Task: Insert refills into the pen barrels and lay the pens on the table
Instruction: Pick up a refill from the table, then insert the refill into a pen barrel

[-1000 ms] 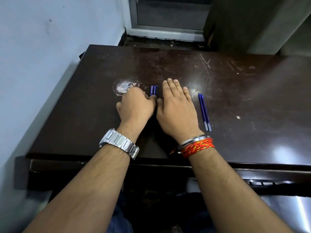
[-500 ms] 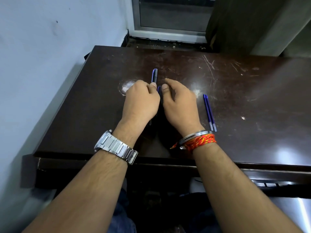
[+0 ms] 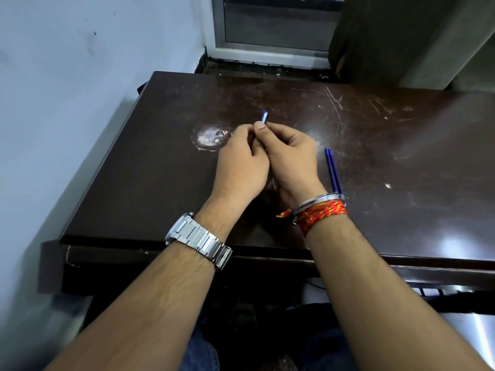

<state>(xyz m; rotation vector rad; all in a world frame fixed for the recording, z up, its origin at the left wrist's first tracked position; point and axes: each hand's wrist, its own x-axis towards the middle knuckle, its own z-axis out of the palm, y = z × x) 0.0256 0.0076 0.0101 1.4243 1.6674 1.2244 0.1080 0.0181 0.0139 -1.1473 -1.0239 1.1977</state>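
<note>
Head view: both hands meet just above the middle of the frame, over the dark brown desk (image 3: 401, 156). The left hand (image 3: 241, 167) and the right hand (image 3: 292, 159) are pressed together, fingers curled, and pinch a blue pen (image 3: 264, 117) between them. Only the short far end of the pen shows, poking up past the right thumb toward the top of the frame; the hands hide the rest.

Two blue refills (image 3: 333, 172) lie side by side on the desk, touching each other, just right of the right hand. Their near ends run behind the right wrist.

A steel watch (image 3: 198, 239) sits on the left wrist. A metal bracelet (image 3: 318, 200) and a red and orange thread (image 3: 324, 214) circle the right wrist.

A pale worn patch (image 3: 210, 136) marks the desk just left of the left hand. A pale wall (image 3: 80, 76) fills the left of the frame, and a window (image 3: 276, 22) stands at top centre.
</note>
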